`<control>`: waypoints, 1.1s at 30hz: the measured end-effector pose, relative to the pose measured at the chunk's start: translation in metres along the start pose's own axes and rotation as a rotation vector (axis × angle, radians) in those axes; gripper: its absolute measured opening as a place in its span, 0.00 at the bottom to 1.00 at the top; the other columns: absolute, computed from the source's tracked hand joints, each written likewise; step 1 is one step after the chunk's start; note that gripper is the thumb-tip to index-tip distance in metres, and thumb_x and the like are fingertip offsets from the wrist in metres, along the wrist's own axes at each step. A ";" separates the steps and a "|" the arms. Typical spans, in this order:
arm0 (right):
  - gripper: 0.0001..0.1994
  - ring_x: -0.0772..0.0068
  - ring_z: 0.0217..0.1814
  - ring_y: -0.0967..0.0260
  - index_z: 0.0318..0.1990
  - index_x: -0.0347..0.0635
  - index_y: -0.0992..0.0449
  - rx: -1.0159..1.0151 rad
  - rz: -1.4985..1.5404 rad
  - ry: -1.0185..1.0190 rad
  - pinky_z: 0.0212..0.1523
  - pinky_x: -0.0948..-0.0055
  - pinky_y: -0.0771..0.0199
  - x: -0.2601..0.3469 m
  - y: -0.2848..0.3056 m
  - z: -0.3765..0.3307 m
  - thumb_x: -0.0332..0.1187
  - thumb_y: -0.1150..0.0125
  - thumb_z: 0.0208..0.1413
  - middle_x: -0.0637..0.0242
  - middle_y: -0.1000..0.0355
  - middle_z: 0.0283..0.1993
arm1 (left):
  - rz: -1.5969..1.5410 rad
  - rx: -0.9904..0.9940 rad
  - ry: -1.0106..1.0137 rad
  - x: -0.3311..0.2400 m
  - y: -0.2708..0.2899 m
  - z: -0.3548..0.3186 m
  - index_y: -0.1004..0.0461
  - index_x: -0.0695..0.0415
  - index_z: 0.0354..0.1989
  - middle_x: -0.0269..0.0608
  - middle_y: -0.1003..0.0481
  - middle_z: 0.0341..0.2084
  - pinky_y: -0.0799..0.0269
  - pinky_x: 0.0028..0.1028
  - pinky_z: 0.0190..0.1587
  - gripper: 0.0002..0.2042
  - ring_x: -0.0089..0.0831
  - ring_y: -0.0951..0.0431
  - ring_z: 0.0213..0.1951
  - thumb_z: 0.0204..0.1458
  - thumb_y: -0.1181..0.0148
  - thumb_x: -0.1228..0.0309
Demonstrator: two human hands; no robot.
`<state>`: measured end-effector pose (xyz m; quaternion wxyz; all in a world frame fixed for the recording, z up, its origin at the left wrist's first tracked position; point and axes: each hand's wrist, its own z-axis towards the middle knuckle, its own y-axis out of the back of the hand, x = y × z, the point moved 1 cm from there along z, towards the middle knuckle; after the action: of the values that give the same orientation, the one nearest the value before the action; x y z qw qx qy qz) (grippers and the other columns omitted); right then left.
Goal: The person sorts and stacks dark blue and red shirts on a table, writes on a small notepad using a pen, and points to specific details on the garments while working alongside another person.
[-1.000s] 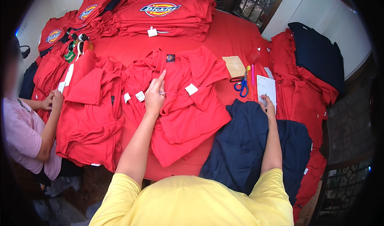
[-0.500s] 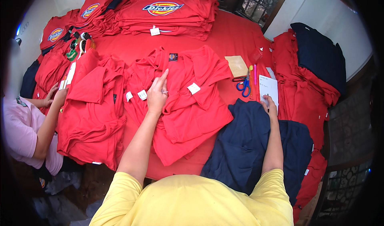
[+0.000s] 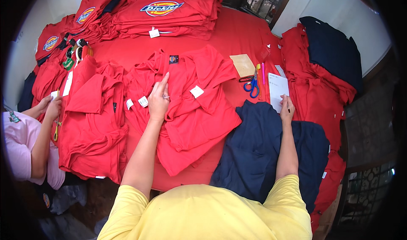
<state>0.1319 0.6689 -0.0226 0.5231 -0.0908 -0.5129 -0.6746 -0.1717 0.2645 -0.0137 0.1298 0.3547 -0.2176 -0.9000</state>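
At centre frame the left hand (image 3: 159,100) is pressing open, index finger pointing, on the spread red cotton shirts (image 3: 186,108), grasping nothing. At right, the right hand (image 3: 287,108) is gripping a dark pen (image 3: 288,107) at the lower edge of a white paper sheet (image 3: 278,89) on the red-covered counter (image 3: 237,36). The navy garment (image 3: 263,151) under that forearm is likely bunching and could drag the sheet.

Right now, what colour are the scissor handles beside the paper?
Blue handles on the scissors, clearest in the head view.
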 end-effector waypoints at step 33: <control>0.12 0.85 0.21 0.40 0.30 0.40 0.23 0.068 0.514 -0.150 0.23 0.83 0.39 -0.001 -0.045 0.101 0.35 0.52 0.56 0.71 0.30 0.23 | -0.047 0.025 0.013 -0.003 0.003 0.000 0.32 0.47 0.59 0.43 0.33 0.27 0.44 0.25 0.24 0.25 0.39 0.31 0.25 0.52 0.50 0.85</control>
<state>0.0545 0.7453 -0.0038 0.6405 -0.2502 -0.5328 -0.4932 -0.1693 0.2629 -0.0101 0.1057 0.3670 -0.2196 -0.8977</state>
